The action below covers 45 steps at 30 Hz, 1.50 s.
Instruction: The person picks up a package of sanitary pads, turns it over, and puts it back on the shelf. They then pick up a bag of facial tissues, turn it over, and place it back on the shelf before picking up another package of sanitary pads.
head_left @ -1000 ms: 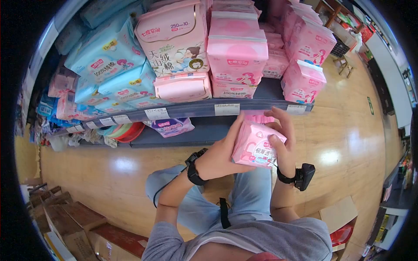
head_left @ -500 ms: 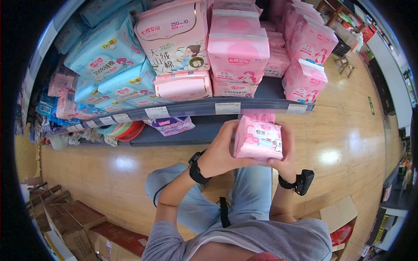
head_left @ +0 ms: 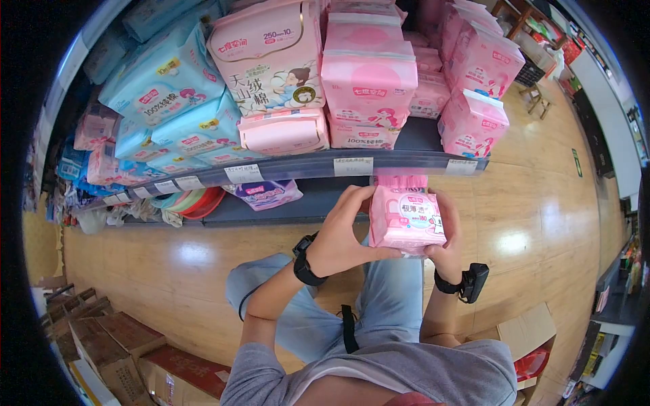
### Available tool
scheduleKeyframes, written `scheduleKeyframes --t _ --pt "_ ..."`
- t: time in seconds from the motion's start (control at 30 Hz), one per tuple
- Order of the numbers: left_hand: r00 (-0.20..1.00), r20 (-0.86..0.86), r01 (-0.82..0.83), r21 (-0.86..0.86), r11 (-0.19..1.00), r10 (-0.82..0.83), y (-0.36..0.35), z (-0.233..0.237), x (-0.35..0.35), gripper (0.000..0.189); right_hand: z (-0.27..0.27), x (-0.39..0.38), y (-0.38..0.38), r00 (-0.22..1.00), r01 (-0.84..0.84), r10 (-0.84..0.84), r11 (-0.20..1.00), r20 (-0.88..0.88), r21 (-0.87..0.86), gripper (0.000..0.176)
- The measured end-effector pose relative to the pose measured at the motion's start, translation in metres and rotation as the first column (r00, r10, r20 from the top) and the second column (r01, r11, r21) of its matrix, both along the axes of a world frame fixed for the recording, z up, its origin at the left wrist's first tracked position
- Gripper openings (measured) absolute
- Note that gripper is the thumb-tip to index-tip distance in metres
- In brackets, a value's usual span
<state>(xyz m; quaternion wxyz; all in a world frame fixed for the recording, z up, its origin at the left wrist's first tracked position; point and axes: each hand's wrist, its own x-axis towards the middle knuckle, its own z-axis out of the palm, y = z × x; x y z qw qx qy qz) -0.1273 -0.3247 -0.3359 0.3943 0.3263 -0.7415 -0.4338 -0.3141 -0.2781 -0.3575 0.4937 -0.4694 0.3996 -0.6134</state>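
Between my two hands is a small pink pack of sanitary pads (head_left: 408, 220), held just in front of the shelf edge with its printed face turned up toward me. My left hand (head_left: 344, 237) grips its left side, thumb along the near edge. On the right side, my right hand (head_left: 445, 235) closes around it, thumb at the near corner. Another pink package (head_left: 403, 181) shows just behind the held pack; how it is supported is hidden. Pink pad packs (head_left: 369, 84) stand stacked on the shelf above my hands.
Blue pad packs (head_left: 162, 81) fill the left of the shelf (head_left: 298, 169), which has price labels along its edge. A purple pack (head_left: 265, 195) and a red basin (head_left: 206, 203) sit lower. Cardboard boxes (head_left: 108, 352) are behind left, an open carton (head_left: 527, 331) behind right.
The held pack has shifted slightly right and tilted, so its printed face shows more fully. Both hands keep their grip and move with it.
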Motion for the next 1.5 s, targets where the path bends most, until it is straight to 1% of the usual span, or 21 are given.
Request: scheduleKeyframes --t 0.07,0.2,0.27,0.33,0.37,0.4,0.47,0.5,0.57,0.6,0.63,0.67,0.7,0.77,0.83,0.9,1.03,1.1,1.3,1.4,1.5 --pt "0.999 0.040 -0.005 0.035 0.999 0.004 0.003 0.001 -0.001 0.080 -0.005 -0.001 0.000 1.000 -0.004 0.004 1.000 -0.003 -0.012 0.094" --pt "0.999 0.036 -0.003 0.078 0.997 0.000 0.008 -0.001 -0.004 0.078 -0.022 -0.002 0.002 0.999 0.044 -0.044 0.999 0.025 -0.019 0.095" --pt "0.999 -0.021 0.028 0.138 0.990 -0.025 0.006 -0.006 -0.004 0.081 -0.024 -0.001 0.003 0.997 0.064 -0.064 0.998 0.045 -0.003 0.096" --pt "0.999 -0.031 0.029 0.126 0.992 -0.025 0.005 -0.008 -0.004 0.083 -0.023 0.003 0.001 0.991 0.132 -0.132 0.991 0.024 -0.020 0.094" --pt "0.999 -0.041 0.030 0.114 0.993 -0.026 0.005 -0.009 -0.004 0.085 -0.021 0.005 -0.001 0.991 0.133 -0.133 0.991 0.023 -0.020 0.094" --pt "0.999 -0.041 0.031 0.114 0.993 -0.027 0.006 -0.012 -0.005 0.085 -0.016 0.007 -0.003 0.986 0.165 -0.165 0.985 0.017 -0.049 0.094" --pt "0.991 -0.130 0.042 0.230 0.972 -0.012 0.009 -0.017 -0.008 0.089 -0.008 0.012 -0.009 0.980 0.197 -0.197 0.977 0.012 -0.079 0.093" --pt "0.991 -0.130 0.042 0.230 0.972 -0.013 0.008 -0.017 -0.008 0.089 -0.005 0.014 -0.013 0.978 0.209 -0.206 0.971 0.033 -0.116 0.093" --pt "0.975 -0.210 0.120 0.240 0.963 -0.069 0.005 -0.015 -0.006 0.090 0.001 0.018 -0.018 0.975 0.222 -0.217 0.963 0.054 -0.153 0.093" --pt "0.975 -0.209 0.121 0.240 0.963 -0.071 0.004 -0.012 -0.004 0.090 0.003 0.020 -0.021 0.978 0.208 -0.201 0.961 0.060 -0.183 0.093" --pt "0.963 -0.264 0.129 0.279 0.952 -0.053 0.004 -0.007 -0.001 0.090 0.006 0.022 -0.024 0.981 0.195 -0.185 0.957 0.066 -0.213 0.094" --pt "0.948 -0.316 0.138 0.318 0.938 -0.032 0.003 -0.005 0.002 0.091 0.011 0.023 -0.028 0.992 0.092 -0.068 0.968 0.108 -0.233 0.094" --pt "0.949 -0.315 0.139 0.317 0.938 -0.034 0.001 -0.004 0.004 0.091 0.016 0.025 -0.030 0.992 0.094 -0.070 0.968 0.109 -0.234 0.094" --pt "0.916 -0.400 0.140 0.277 0.951 -0.018 -0.003 -0.003 0.009 0.094 0.024 0.031 -0.032 0.994 0.037 -0.005 0.957 0.111 -0.287 0.095" --pt "0.911 -0.412 0.129 0.265 0.956 -0.009 -0.006 0.000 0.012 0.095 0.026 0.036 -0.034 0.997 0.044 -0.020 0.950 0.080 -0.310 0.096" --pt "0.885 -0.466 0.102 0.185 0.977 -0.004 -0.008 0.003 0.015 0.096 0.027 0.040 -0.033 0.995 0.054 -0.021 0.941 0.102 -0.335 0.095" --pt "0.901 -0.434 0.037 0.136 0.990 0.026 -0.010 0.012 0.018 0.093 0.031 0.049 -0.021 0.983 0.092 -0.048 0.963 0.176 -0.253 0.091" --pt "0.900 -0.436 0.055 0.154 0.987 0.018 -0.011 0.012 0.020 0.092 0.028 0.050 -0.016 0.980 0.016 0.013 0.989 0.199 -0.145 0.087" --pt "0.909 -0.417 0.082 0.155 0.985 -0.010 -0.012 0.009 0.021 0.093 0.028 0.052 -0.015 0.989 0.058 -0.039 0.989 0.141 -0.139 0.081" --pt "0.906 -0.422 0.092 0.143 0.985 -0.023 -0.012 0.010 0.021 0.093 0.031 0.054 -0.015 0.984 0.060 -0.039 0.991 0.174 -0.117 0.080" --pt "0.908 -0.418 0.109 0.152 0.982 -0.036 -0.011 0.010 0.022 0.092 0.030 0.052 -0.014 0.987 0.049 -0.030 0.992 0.159 -0.116 0.079"
